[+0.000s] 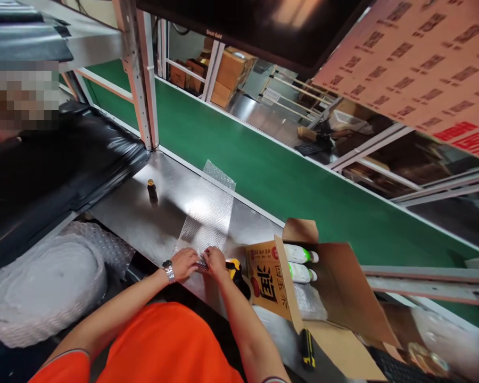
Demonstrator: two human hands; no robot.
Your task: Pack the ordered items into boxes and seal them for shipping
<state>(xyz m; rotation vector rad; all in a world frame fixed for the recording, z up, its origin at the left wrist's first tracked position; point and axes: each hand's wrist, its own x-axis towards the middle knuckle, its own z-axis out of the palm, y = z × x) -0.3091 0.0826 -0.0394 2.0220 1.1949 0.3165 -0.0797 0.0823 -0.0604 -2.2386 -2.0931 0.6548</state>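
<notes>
Two hands meet at near end of bubble wrap sheet point(207, 213), head view. Left hand point(183, 263), watch on wrist, and right hand point(215, 261) both curled, fingertips pinching sheet's edge; anything rolled inside, cannot tell. Sheet runs away from grip across metal table point(143, 223). Small dark bottle point(152, 191) stands beyond grip, leftward, apart from sheet. Yellow-black tool point(236, 270) just right of right hand; open carton point(267, 276) holding white bottles point(299, 254) further right.

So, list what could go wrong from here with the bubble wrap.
1. The small bottle stands upright left of the bubble wrap; a flicked sheet could topple it.
2. The yellow tool lies beside the right hand near the table edge; a nudge could drop it.
</notes>
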